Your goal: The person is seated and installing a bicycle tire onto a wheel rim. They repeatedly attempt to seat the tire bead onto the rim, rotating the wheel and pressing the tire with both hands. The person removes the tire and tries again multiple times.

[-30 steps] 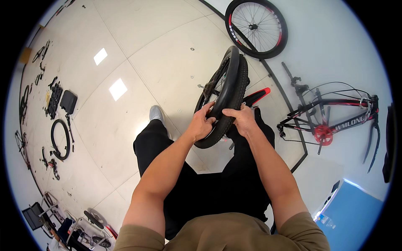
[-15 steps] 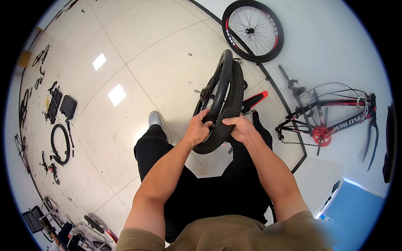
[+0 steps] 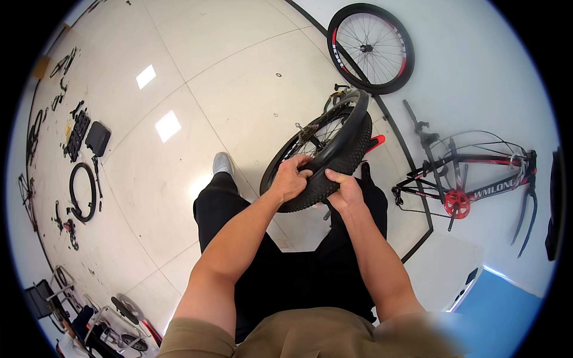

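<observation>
Between my knees I hold a bicycle wheel tilted over, its spokes and rear sprockets [image 3: 308, 132] showing on the left side. A knobby black tire [image 3: 327, 173] is on the wheel, and a smooth black inner tube [image 3: 351, 132] bulges out along its upper right side. My left hand [image 3: 290, 179] is closed on the inner tube at the near edge, fingertips tucked toward the rim. My right hand [image 3: 345, 191] grips the tire from the right, thumb pressed on the tread. The rim under my hands is hidden.
Another wheel [image 3: 388, 80] leans against the wall ahead. A black and red bike frame [image 3: 477, 160] stands at the right. A red and black saddle [image 3: 375, 143] lies beyond the held wheel. Leftward on the floor are a toolbox [image 3: 76, 136], a loose tire [image 3: 73, 191] and small parts.
The wheel has tipped flatter, its far end swinging right and nearer, so more spokes show. Both hands keep their grip, and the view has shifted slightly.
</observation>
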A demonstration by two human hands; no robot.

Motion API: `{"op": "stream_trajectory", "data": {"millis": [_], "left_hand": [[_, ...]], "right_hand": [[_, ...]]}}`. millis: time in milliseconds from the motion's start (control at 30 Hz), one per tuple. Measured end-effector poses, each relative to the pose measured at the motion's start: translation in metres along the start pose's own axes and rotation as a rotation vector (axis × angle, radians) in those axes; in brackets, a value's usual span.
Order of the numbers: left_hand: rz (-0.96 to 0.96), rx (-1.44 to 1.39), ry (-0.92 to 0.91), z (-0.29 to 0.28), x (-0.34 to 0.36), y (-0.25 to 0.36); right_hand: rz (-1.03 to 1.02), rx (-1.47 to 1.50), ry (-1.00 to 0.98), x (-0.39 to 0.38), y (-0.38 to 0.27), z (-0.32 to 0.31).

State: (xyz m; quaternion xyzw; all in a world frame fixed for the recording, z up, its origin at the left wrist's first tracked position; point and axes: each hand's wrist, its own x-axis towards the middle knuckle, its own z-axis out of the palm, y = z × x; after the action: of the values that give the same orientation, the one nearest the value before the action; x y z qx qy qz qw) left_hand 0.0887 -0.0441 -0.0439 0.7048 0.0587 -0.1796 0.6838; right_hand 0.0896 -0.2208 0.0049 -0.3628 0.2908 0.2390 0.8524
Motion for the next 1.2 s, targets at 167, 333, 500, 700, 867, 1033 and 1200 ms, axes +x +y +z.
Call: {"op": "stream_trajectory", "data": {"millis": [167,333,500,700,867,1033,1200], "left_hand": [[0.017,-0.026,0.003,-0.001,0.0,0.001],[-0.01,-0.054,0.053,-0.002,-0.005,0.003],[0.013,-0.055,0.11,-0.001,-0.004,-0.004],[-0.037,-0.166,0.019,-0.005,-0.004,0.004],[0.067,-0.026,0.08,-0.009,-0.003,0.001],[-0.058,-0.166,-0.02,-0.012,-0.001,0.007],[-0.044,-0.171,-0.007,-0.011,-0.001,0.005]], "right_hand": [[-0.016,-0.057,-0.045,0.003,-0.004,-0.003],[0.068,-0.077,-0.11,0.01,-0.006,-0.004],[0.122,-0.113,-0.211,0.012,-0.009,0.005],[0.112,-0.157,-0.246,0.014,-0.013,0.002],[0.156,-0.165,-0.273,0.015,-0.013,0.01],[0.099,-0.207,-0.202,0.01,-0.014,0.012],[0.018,-0.263,-0.153,0.006,-0.015,0.021]]}}
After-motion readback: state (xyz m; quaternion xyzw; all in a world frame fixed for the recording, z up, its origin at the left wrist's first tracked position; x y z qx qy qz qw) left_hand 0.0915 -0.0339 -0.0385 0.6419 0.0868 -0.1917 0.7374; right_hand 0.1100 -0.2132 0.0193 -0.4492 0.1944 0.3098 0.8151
